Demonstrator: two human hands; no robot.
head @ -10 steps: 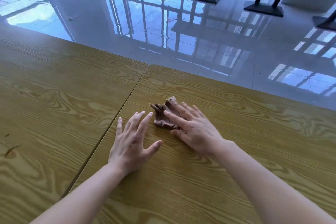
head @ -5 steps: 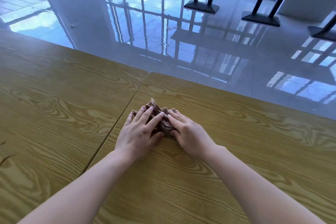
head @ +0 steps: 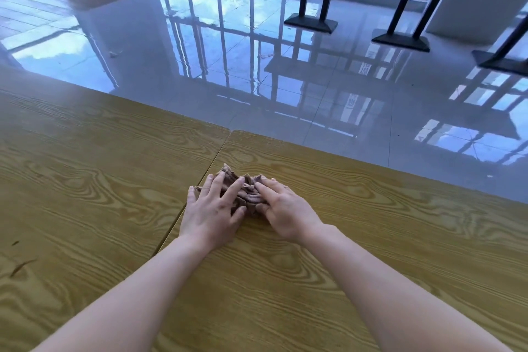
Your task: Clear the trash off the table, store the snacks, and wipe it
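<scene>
A crumpled brown cloth (head: 248, 194) lies bunched on the wooden table (head: 357, 251), just right of the seam between two tabletops. My left hand (head: 211, 208) presses on its left side with fingers spread over the folds. My right hand (head: 283, 208) covers its right side, fingers bent into the fabric. Much of the cloth is hidden under both hands. No trash or snacks show on the table.
The table's far edge (head: 371, 163) runs diagonally behind the cloth, with glossy tiled floor (head: 228, 66) beyond. Black-based table legs (head: 311, 23) stand further back. A dark mark (head: 20, 266) sits on the left tabletop.
My left hand moved from the bare table onto the cloth, joining the right hand. The cloth got bunched up between both hands and slid slightly left toward the seam.
</scene>
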